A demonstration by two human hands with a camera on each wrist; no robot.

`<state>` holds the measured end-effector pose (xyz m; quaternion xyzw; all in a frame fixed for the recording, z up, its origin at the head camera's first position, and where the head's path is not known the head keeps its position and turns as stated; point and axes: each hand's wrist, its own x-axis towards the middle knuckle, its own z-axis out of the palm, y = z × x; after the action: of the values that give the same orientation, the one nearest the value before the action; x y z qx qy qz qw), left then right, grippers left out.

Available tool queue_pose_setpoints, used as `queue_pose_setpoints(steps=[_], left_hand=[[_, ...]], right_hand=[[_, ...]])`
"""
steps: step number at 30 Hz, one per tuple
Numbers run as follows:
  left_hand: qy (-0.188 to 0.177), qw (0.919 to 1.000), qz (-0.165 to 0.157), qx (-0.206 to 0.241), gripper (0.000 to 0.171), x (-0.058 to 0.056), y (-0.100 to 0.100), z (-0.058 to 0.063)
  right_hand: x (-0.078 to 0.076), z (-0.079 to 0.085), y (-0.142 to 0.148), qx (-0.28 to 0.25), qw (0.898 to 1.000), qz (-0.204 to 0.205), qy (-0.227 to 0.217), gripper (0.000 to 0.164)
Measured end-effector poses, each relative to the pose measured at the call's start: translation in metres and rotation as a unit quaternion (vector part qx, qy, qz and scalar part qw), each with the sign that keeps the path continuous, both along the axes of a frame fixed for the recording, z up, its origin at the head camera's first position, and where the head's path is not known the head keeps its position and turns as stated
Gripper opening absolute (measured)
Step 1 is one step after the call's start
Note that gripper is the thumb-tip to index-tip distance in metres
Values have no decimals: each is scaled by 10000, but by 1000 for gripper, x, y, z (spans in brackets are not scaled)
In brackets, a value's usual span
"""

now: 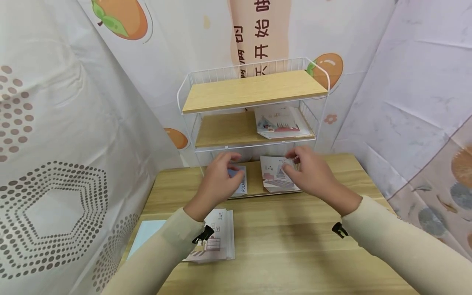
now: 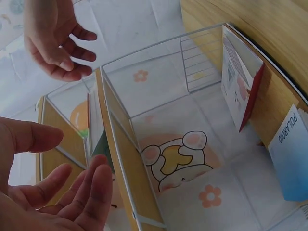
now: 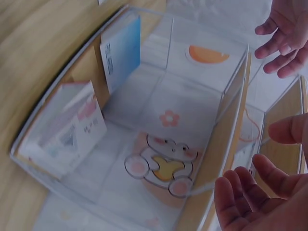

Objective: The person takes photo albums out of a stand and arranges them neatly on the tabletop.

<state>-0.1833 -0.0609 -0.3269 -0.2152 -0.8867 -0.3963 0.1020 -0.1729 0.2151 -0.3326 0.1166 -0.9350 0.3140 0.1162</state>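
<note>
One surface (image 1: 287, 254): wood-grain, carries rack and loose pile; looks smooth, so a bump could slide the rack.
Rack (image 1: 254, 92): three boards, thin white wire, probably light. A knuckle catching the middle shelf (image 1: 225, 127) could jolt everything.
Left sleeve (image 1: 155, 254): crosses over the loose pile; contact unclear. A low forearm or the wrist buckle (image 1: 204, 234) could drag it.
Loose pile (image 1: 217, 233): picture books, left on the surface, edges not squared; could fan out if brushed.
Upper books (image 1: 278, 123): bunched right on the middle shelf, edges staggered; front one could slip if the rack shakes.
Left hand (image 1: 223, 176): in front of rack, fingers loosely bent, wide gap to thumb, nothing held.
Right hand (image 1: 309, 168): same, wide, nothing held. Misjudged depth could knock the lower books.
Lower books (image 1: 274, 174): right on the bottom shelf (image 1: 255, 176), standing, splayed; could topple, no prop visible.
Blue booklet (image 1: 241, 184): POLAROID lettering, left on that shelf, standing apart; narrow base, probably tips easiest.
</note>
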Motion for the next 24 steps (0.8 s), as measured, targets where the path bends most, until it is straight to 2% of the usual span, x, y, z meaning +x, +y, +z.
queue_pose_setpoints(steps=[7,12,18,24], left_hand=[[-710,9973,-86,146,43,-19,21,14],[-1097,9931,-144,387,50,-34,32,21],[-1355,9895,-48,499,55,-47,43,26],[-1393,9887,112,545,53,-61,51,28]], right_hand=[[-16,19,17,-33,9994,-342,39,37],[-25,26,27,-43,9983,-561,134,40],[-33,30,33,4,9973,-709,171,44],[-41,32,37,117,9961,-822,289,46]])
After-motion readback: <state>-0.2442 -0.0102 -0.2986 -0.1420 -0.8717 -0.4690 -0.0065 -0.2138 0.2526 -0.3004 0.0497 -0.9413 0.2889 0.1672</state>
